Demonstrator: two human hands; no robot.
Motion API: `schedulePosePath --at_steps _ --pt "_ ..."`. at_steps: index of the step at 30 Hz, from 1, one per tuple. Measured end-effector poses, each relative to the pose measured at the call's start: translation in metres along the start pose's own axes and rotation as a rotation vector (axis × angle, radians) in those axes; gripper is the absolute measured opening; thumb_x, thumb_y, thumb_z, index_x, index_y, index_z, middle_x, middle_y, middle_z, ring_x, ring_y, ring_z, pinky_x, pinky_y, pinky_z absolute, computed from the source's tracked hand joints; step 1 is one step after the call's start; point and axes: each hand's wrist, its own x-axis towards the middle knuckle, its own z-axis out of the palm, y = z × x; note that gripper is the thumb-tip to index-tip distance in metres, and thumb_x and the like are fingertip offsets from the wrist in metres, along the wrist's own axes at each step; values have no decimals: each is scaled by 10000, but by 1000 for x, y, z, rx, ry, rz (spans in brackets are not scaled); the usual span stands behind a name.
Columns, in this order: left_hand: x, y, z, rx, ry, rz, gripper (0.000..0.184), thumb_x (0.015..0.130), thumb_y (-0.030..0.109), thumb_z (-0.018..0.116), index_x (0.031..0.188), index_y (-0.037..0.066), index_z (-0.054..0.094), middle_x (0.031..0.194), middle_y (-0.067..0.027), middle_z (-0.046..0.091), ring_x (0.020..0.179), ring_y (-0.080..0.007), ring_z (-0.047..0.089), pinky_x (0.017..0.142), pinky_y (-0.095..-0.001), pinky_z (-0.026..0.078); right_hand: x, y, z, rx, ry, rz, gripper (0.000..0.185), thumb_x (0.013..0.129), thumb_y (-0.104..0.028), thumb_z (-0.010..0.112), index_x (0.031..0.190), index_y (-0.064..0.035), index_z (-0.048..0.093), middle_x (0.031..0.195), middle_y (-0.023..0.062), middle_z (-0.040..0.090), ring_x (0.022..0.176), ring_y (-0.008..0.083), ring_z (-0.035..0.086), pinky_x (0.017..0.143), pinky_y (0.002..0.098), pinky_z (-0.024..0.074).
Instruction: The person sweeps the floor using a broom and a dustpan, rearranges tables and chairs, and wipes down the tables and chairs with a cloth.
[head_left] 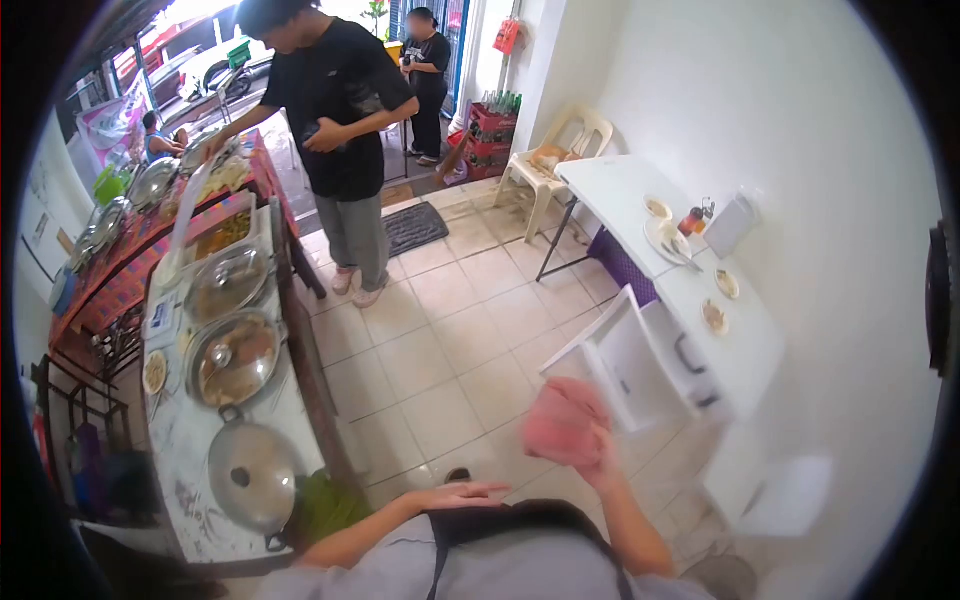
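A folded pink cloth point(565, 421) is held in my right hand point(598, 457), out in front of my body above the tiled floor. My left hand point(468, 495) is held flat near the dark apron at my waist, palm down, fingers stretched out with nothing in them. To the left of that hand is the long food table point(190, 500) with a lidded pan point(252, 475) at its near end. White chairs point(625, 365) stand beyond the cloth, beside the white dining table point(620, 185).
A person in a black shirt point(335, 110) stands at the food table, reaching over it. Another person point(428, 75) is near the doorway. Bowls, a plate point(667, 240) and sauce bottles point(692, 221) are on the dining table. A cream chair point(548, 165) and bottle crates point(490, 140) stand farther back.
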Motion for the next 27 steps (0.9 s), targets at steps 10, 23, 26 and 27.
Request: schedulePosePath --at_steps 10,23,26,27 --pt "159 90 -274 -497 -77 -170 647 1013 528 225 1497 102 273 1548 -92 255 1436 -208 194 1161 -343 179 280 -143 -27 164 19 -60 438 931 -186 499 1347 -286 404 1389 28 443 1274 275 446 990 504 444" --pt "180 79 -587 -134 645 -848 640 966 541 378 1450 123 372 1433 -159 432 1349 -286 368 1105 -390 296 826 -321 166 89 -315 120 349 942 -233 496 1286 -269 456 1276 37 516 1174 278 520 762 501 520" --pt "199 111 -744 56 704 -960 637 957 541 408 1440 126 390 1410 -169 462 1330 -299 399 1094 -397 316 945 -363 208 80 -313 82 415 939 -290 505 1345 -266 420 1340 53 491 1178 327 524 746 510 518" --pt "208 127 -787 211 674 -1005 636 954 541 417 1437 127 396 1402 -173 472 1324 -303 410 1091 -399 322 973 -374 212 66 -309 76 415 939 -290 505 1345 -266 420 1340 53 491 1178 327 524 746 510 518"
